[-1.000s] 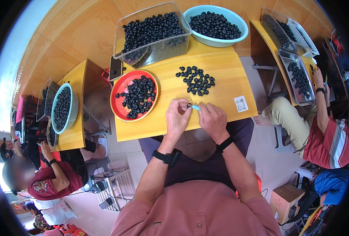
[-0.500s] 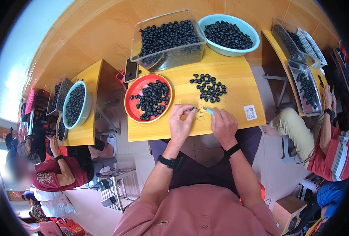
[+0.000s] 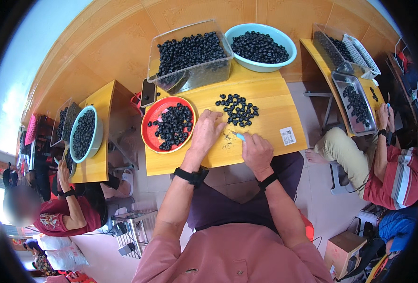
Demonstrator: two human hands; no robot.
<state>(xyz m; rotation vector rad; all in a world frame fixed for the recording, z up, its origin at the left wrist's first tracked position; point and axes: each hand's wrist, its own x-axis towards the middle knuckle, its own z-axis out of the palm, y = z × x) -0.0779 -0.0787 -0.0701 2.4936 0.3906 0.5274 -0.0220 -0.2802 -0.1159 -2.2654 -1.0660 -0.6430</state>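
Observation:
My left hand (image 3: 206,132) is over the table between the red plate (image 3: 148,137) and a loose pile of small black round pieces (image 3: 238,109). Its thumb and fingers are apart, and nothing shows between them. In my right hand (image 3: 257,152) is a small tool with a light blue handle (image 3: 240,136). The tool's thin tip points left, toward brown crumbs (image 3: 229,139) scattered on the wood. Many more of the black pieces, some with a ring-like centre, are heaped on the plate.
Behind the plate stand a clear plastic bin (image 3: 204,78) and a light blue basin (image 3: 261,66), both full of black pieces. A phone (image 3: 148,93) lies by the bin. A white label (image 3: 287,136) is on the yellow table (image 3: 270,94). People work at tables on both sides.
My left hand has moved up and left, away from the tool, and its pinch on a black piece has opened. My right hand still holds the tool. The whole view has shifted slightly.

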